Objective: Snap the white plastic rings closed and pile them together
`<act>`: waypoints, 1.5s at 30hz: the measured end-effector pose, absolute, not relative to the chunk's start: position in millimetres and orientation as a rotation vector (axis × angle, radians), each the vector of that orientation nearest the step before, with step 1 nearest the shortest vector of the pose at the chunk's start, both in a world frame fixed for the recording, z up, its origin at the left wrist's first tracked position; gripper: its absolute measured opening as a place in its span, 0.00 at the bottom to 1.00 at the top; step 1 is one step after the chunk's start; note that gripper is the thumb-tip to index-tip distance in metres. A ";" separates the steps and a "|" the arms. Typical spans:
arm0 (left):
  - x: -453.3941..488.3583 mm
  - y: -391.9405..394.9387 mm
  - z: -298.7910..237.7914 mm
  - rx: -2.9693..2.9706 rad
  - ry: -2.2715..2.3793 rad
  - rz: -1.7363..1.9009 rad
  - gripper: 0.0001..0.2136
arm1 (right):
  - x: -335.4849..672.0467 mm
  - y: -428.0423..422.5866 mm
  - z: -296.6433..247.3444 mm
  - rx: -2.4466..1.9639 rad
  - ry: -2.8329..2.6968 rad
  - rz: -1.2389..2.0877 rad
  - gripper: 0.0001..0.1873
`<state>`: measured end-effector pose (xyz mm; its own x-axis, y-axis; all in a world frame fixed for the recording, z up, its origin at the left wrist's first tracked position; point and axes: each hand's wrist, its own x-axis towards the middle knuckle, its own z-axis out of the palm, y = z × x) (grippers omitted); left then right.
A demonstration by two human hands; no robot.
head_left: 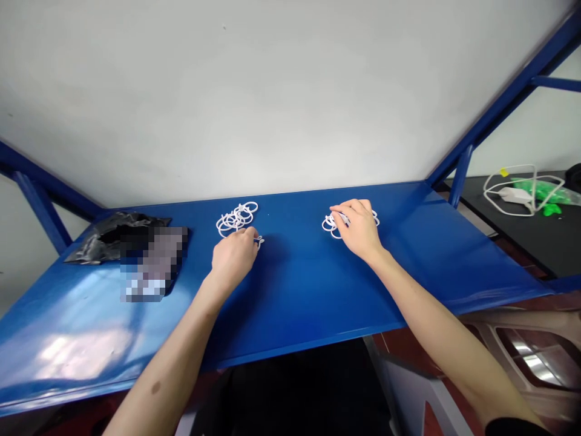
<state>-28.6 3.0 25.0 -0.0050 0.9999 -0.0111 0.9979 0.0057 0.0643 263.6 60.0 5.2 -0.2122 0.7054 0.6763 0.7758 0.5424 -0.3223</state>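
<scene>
My left hand (235,253) is closed, and a thin white plastic ring (260,242) pokes out beyond its fingers. Just past that hand, a loose pile of similar white rings (236,218) lies on the blue table surface (299,290). Over on the right, my right hand (358,225) rests palm down on a second small pile of white rings (333,227). Its fingers are stretched and slightly bent, with parts of the rings showing on both sides. The hand covers the middle of this pile.
A crumpled black plastic bag (113,233) lies at the left, beside a blurred phone-shaped object (158,260). Blue metal posts (463,172) frame both sides below a pale wall. At far right, a dark table (544,236) holds a white cable (508,212) and green plastic (540,191).
</scene>
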 end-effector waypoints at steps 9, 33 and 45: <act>-11.8 0.0 15.7 2.276 1.978 0.422 0.10 | 231.9 26.6 8.6 -0.904 -2.264 0.284 0.12; -34.3 15.3 15.6 1.894 2.598 0.801 0.27 | 228.6 19.6 9.0 -0.984 -2.133 0.578 0.09; -19.3 9.5 9.2 2.083 2.454 0.781 0.25 | 227.5 17.5 12.1 -1.001 -2.154 0.566 0.09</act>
